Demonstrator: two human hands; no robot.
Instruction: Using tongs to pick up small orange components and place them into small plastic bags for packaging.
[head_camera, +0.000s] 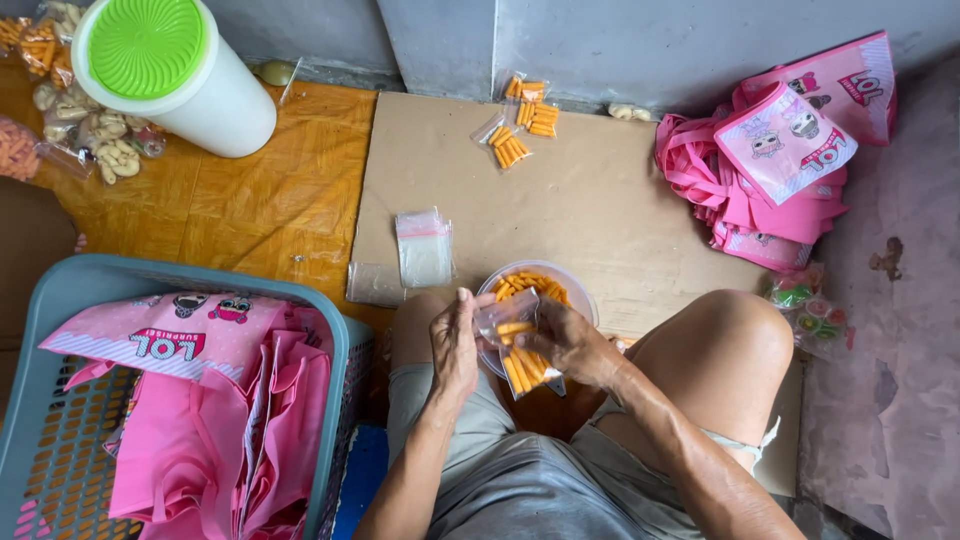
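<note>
The small clear bag (518, 345), part-filled with orange snack sticks, hangs over the clear bowl (575, 290) of sticks between the person's knees, left hand (455, 350) pinching its mouth and right hand (570, 345) gripping its side, so filling looks near done and sealing calls for pressing the strip flat.

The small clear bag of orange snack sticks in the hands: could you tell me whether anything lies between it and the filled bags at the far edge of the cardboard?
Nothing visible blocks it. Both hands, left and right, hold the small clear bag over the clear bowl. The empty bags lie left of the line to the filled bags.
</note>
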